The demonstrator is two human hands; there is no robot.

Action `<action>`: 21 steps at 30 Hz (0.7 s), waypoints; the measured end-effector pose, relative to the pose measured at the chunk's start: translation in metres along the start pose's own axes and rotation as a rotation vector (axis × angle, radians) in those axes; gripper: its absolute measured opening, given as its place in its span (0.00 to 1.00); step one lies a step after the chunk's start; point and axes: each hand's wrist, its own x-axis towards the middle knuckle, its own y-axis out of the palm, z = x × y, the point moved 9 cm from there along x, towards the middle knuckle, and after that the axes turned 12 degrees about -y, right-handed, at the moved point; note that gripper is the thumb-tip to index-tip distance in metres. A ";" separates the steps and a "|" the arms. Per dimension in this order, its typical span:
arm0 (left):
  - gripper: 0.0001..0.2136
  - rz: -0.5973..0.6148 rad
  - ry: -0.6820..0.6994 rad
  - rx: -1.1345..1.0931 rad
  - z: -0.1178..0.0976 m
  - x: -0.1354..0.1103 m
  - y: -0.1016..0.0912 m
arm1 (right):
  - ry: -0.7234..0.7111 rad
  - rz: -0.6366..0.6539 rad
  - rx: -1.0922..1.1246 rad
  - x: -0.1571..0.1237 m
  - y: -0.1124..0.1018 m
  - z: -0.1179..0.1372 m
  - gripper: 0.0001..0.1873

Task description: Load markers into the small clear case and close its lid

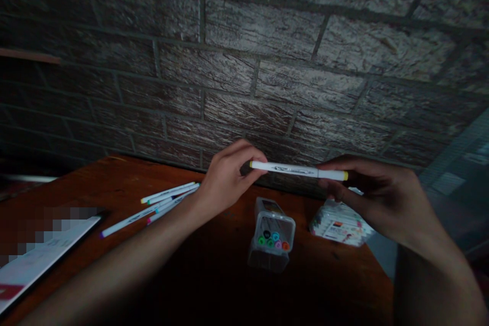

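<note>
A white marker (294, 169) with yellow ends is held level above the table, between my two hands. My left hand (233, 170) pinches its left end with thumb and finger. At the other end, my right hand (382, 196) grips the capped part between thumb and fingers. Below the marker lies a clear plastic case (274, 221), its open end facing me, with several markers (273, 242) inside showing green, black, blue, pink and orange ends. Beside my left wrist, several loose white markers (164, 198) rest on the wood, partly hidden by the arm.
The brown wooden table (225, 244) stands against a dark stone-block wall (237, 76). A stack of plastic-wrapped packs (336, 224) sits at the right, below my right hand. A flat white item (49, 260) with a dark edge, partly pixelated, lies at the left.
</note>
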 end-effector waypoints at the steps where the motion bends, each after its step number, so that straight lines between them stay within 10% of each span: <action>1: 0.04 0.003 0.002 0.001 -0.001 0.000 0.000 | 0.003 0.002 -0.004 0.000 0.000 0.000 0.10; 21: 0.07 0.405 0.092 0.015 -0.008 -0.011 0.032 | 0.127 -0.100 0.015 -0.024 -0.018 0.023 0.09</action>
